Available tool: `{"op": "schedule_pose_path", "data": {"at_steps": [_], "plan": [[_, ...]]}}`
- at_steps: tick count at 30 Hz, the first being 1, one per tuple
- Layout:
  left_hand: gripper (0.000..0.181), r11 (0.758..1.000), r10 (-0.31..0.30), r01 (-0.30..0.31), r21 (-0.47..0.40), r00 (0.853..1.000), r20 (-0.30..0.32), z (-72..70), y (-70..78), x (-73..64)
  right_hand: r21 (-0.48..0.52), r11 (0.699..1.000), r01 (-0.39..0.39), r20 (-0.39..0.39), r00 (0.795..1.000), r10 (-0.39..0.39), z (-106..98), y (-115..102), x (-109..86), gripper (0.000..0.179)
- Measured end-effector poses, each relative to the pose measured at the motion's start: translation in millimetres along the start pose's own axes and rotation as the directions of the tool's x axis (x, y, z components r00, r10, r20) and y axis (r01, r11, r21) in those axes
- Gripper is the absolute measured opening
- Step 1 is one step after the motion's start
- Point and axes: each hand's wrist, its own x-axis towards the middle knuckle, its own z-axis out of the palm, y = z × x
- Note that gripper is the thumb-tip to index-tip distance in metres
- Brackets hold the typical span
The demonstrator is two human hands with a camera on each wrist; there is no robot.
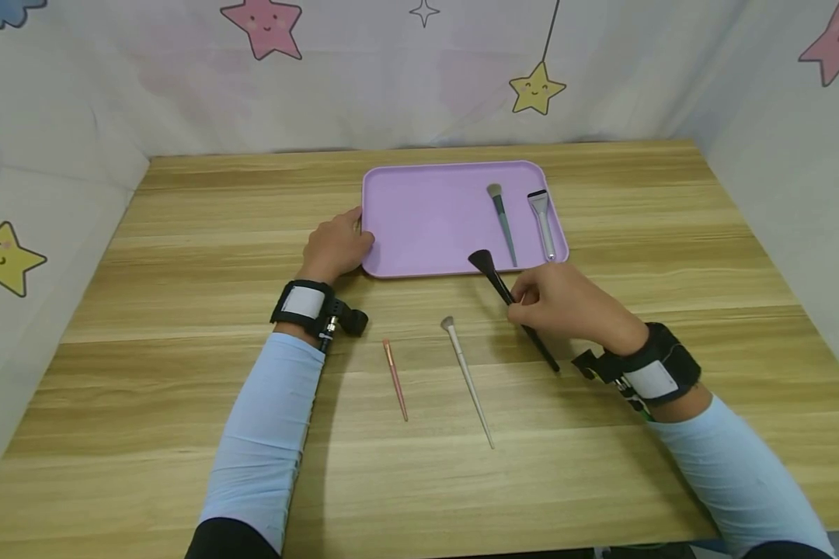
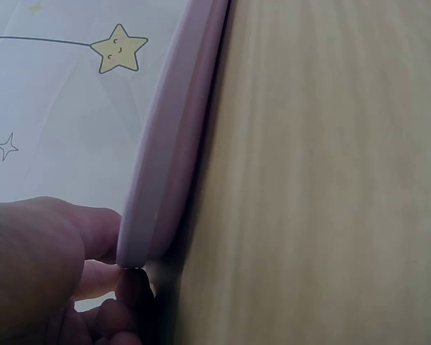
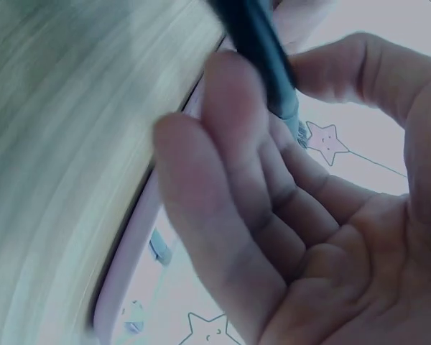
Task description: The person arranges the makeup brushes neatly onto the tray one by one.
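Observation:
My right hand pinches a black makeup brush by its handle, bristle head toward the tray's near edge. In the right wrist view the dark handle runs between thumb and fingertips. With thumb and fingers, my left hand grips the purple tray at its left rim near the front corner; the left wrist view shows the tray's edge between them. On the tray lie a green-handled brush and a flat silver brush with a dark tip.
Nearer me on the wooden table lie a short pink brush and a longer pale brush. A white cloth with printed stars hangs behind the table and along both sides.

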Motion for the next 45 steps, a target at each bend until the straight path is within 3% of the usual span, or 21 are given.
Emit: {"op": "schedule_pose_path", "data": {"at_steps": [8,16,23,45], "plan": [[0.066,1.0,0.003,-0.003,0.003,1.0,-0.003,-0.4,1.1,-0.3,0.024,1.0,-0.015,-0.058,0.998,0.017,-1,0,1.4,0.012],[0.065,1.0,0.013,-0.013,0.008,1.0,-0.004,0.1,0.6,-0.8,0.104,0.993,-0.061,-0.045,0.997,0.066,-2,0,2.3,0.019],[0.065,1.0,0.008,-0.007,0.002,1.0,-0.005,-0.2,-0.5,-1.1,0.142,0.989,-0.053,-0.055,0.997,0.061,-2,-2,5.3,0.024],[0.065,1.0,0.002,-0.002,-0.002,1.0,-0.003,-0.8,2.3,-2.4,0.116,0.992,-0.047,-0.108,0.992,0.06,-4,-7,12.2,0.023]]}}
